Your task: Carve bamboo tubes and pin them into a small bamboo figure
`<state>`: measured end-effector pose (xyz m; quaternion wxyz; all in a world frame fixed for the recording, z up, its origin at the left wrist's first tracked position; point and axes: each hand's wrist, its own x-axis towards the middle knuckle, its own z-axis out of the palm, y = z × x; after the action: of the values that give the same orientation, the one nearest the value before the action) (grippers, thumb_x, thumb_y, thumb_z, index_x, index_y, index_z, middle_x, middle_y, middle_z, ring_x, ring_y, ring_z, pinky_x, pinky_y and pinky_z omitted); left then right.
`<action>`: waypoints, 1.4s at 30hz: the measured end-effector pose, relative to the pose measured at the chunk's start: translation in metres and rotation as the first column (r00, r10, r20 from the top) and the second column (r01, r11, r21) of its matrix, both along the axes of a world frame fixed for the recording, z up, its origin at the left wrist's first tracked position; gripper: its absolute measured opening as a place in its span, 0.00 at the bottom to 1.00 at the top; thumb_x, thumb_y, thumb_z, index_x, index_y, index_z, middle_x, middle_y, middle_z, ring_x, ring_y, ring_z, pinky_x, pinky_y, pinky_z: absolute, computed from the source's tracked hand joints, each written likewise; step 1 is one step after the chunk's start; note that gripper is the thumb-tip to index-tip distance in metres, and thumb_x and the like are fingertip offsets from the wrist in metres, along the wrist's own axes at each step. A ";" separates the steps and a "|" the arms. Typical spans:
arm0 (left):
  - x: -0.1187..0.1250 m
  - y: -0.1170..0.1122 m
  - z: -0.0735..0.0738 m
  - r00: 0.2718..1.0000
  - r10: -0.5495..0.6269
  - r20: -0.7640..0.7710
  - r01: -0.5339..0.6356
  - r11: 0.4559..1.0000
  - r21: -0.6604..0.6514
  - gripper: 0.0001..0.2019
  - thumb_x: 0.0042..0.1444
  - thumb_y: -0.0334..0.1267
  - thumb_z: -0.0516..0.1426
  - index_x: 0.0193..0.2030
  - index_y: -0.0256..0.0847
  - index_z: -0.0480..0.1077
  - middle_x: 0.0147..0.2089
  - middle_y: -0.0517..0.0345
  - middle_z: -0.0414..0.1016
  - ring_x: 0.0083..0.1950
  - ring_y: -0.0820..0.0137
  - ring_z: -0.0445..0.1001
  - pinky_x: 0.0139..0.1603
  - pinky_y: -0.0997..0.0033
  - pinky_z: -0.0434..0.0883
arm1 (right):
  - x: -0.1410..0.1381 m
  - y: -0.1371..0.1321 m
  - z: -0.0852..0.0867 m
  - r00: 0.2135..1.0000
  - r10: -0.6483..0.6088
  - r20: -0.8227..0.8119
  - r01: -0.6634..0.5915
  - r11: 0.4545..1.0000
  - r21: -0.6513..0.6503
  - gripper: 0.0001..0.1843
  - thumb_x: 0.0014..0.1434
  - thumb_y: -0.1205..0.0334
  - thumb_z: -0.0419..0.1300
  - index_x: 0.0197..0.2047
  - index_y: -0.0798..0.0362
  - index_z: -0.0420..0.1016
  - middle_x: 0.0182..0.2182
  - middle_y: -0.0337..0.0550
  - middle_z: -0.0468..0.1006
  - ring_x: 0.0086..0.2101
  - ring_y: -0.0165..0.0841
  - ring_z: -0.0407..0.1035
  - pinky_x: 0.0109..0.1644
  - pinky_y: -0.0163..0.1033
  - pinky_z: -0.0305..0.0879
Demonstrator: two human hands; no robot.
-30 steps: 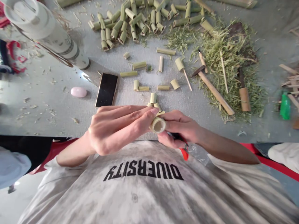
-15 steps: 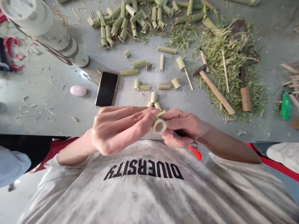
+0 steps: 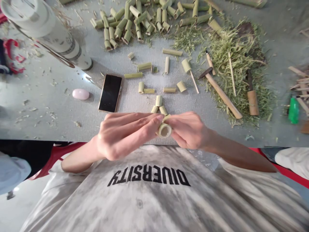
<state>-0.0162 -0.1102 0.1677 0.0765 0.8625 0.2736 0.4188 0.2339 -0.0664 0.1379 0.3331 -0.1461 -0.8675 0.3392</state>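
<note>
My left hand [image 3: 129, 133] is closed on a short bamboo tube [image 3: 165, 130], thumb along its upper side. The tube's open, hollow end faces my body. Against the tube's right side is my right hand [image 3: 189, 130], its fingers curled and pressed together. Whatever lies inside the right hand is hidden by its back. Just beyond the hands, several short bamboo pieces [image 3: 158, 101] lie on the grey table [image 3: 135, 106], some partly covered by my fingers.
A phone [image 3: 110, 93] and a pink oval object [image 3: 80, 94] lie left, near a tall white container [image 3: 60, 35]. Cut bamboo [image 3: 123, 25] is heaped at the back. A hammer [image 3: 224, 96] and a wooden-handled blade [image 3: 253, 102] rest on green shavings [image 3: 222, 48]. A green lighter [image 3: 293, 110] lies far right.
My right hand has turned over, its back now facing up. The red and dark tool that showed beneath it has gone from sight. My left hand keeps holding the bamboo tube.
</note>
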 end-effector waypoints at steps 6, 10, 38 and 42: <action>-0.006 0.005 -0.008 0.999 0.021 -0.042 -0.018 0.998 0.064 0.14 0.66 0.27 0.68 0.58 0.31 0.79 0.53 0.46 0.90 0.59 0.58 0.89 0.60 0.66 0.89 | -0.008 -0.015 0.003 0.876 0.207 -0.436 -0.429 -0.083 -0.900 0.18 0.83 0.55 0.45 0.39 0.48 0.63 0.14 0.21 0.56 0.11 0.24 0.43 0.14 0.32 0.49; -0.006 0.005 -0.013 0.998 0.059 -0.030 -0.055 0.991 0.118 0.12 0.67 0.29 0.69 0.55 0.36 0.80 0.51 0.52 0.91 0.54 0.60 0.91 0.56 0.68 0.90 | -0.005 -0.008 -0.001 0.984 0.138 -0.111 -0.176 0.682 -0.710 0.15 0.82 0.60 0.49 0.40 0.50 0.66 0.20 0.28 0.66 0.16 0.25 0.57 0.21 0.33 0.55; -0.004 0.004 -0.018 0.997 0.025 0.068 -0.021 0.998 -0.061 0.20 0.67 0.32 0.69 0.65 0.43 0.77 0.51 0.53 0.91 0.49 0.64 0.92 0.55 0.73 0.89 | -0.008 0.000 -0.011 0.998 0.046 -0.050 -0.054 0.983 -0.178 0.10 0.77 0.69 0.54 0.41 0.51 0.68 0.23 0.31 0.69 0.21 0.26 0.61 0.25 0.34 0.53; -0.009 0.012 -0.021 0.998 0.047 0.046 -0.049 0.998 0.048 0.20 0.66 0.32 0.71 0.63 0.39 0.79 0.51 0.51 0.91 0.49 0.63 0.92 0.57 0.75 0.88 | -0.016 -0.013 -0.008 0.895 0.153 -0.419 -0.431 0.055 -0.901 0.17 0.83 0.55 0.47 0.40 0.49 0.65 0.16 0.23 0.59 0.12 0.23 0.47 0.16 0.29 0.51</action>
<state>-0.0255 -0.0983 0.1466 0.0514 0.8476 0.2822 0.4465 0.2183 -0.0792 0.1302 0.1666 -0.1115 -0.3949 0.8966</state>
